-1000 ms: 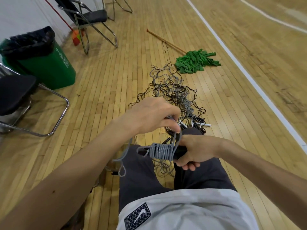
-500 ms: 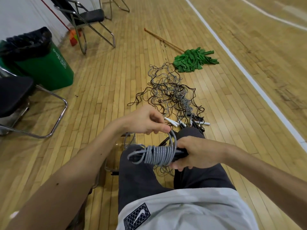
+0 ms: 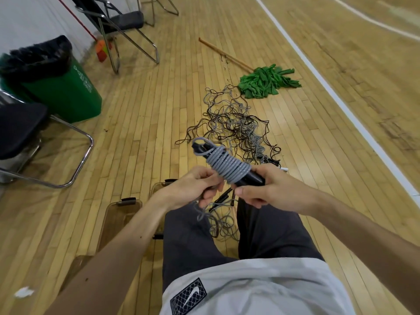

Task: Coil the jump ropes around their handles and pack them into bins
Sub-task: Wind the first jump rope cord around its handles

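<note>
Winding stage, nearly complete. The person is sitting and holding the bundle above the knees. Compared with a second ago, the black handles (image 3: 248, 178) are no longer lying level: they are now tilting up and away, with the free tips pointing toward the floor tangle. The grey rope (image 3: 229, 165) is covering more of their length in close turns.

The left hand (image 3: 193, 187), which was passing over the top of the bundle, is now sitting below and beside the coil. Its fingers are curling round the last stretch of rope, and a short loose tail (image 3: 201, 212) is hanging from it between the legs. This suggests the wrapping is giving way to securing the end.

The right hand (image 3: 268, 189) is clamping the near end of the handles, thumb underneath, wrist roughly level. Both forearms are converging at the middle.

The clear bins (image 3: 128, 201) are waiting on the floor just beside the left knee. The tangle of ropes (image 3: 234, 126) is still lying uncoiled ahead.
</note>
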### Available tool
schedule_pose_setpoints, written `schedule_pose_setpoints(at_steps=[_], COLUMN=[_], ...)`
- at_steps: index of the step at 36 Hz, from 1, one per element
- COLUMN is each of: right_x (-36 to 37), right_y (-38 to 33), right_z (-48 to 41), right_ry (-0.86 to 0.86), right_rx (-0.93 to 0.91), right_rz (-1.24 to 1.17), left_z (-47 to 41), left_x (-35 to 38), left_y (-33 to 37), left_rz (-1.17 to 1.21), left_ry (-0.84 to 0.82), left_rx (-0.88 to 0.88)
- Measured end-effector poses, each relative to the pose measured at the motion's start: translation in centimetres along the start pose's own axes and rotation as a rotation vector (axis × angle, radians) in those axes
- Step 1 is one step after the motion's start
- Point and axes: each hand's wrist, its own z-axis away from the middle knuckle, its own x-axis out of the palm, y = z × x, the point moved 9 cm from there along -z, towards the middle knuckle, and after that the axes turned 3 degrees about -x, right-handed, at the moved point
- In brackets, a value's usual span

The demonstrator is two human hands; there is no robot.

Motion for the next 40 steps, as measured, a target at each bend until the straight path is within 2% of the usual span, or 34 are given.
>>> schedule_pose_setpoints(at_steps=[6,14,18,21,24,32,40], right_x=[-2.6,-4.5,-5.8,-6.4,-6.9,-6.9,-5.0], right_y=[1.2,4.2,5.9,7.1,8.2,9.4,8.6], right_z=[0.2,-0.3,-0.5,-0.6,-0.5,-0.9,-1.1], right_ry=[0.16,0.258,0.311,0.335,0.36,0.344,0.179], right_rx=[0.038,0.147,0.21,0.25,0.29,0.365,0.437], right_rz=[-0.003,0.074,0.112,0.159,0.181,0.244,0.244], left_z=[0.5,0.3,-0.1,-0.1,0.2,1.0,1.5], left_x=[0.7,0.4,-1.1,-1.1,-0.7,1.1,1.0], left_y=[-1.0,-1.8,-2.4,-1.7,-0.9,2.8,6.9], left_rz=[-0.055,-0.197,-0.464,-0.765,-0.936,-1.247,-1.436], left_ry=[-0.09,-0.011,0.129,0.22,0.284,0.32,0.285], left_rx=[0.009,-0.028,-0.09,-0.068,-0.036,0.097,0.21])
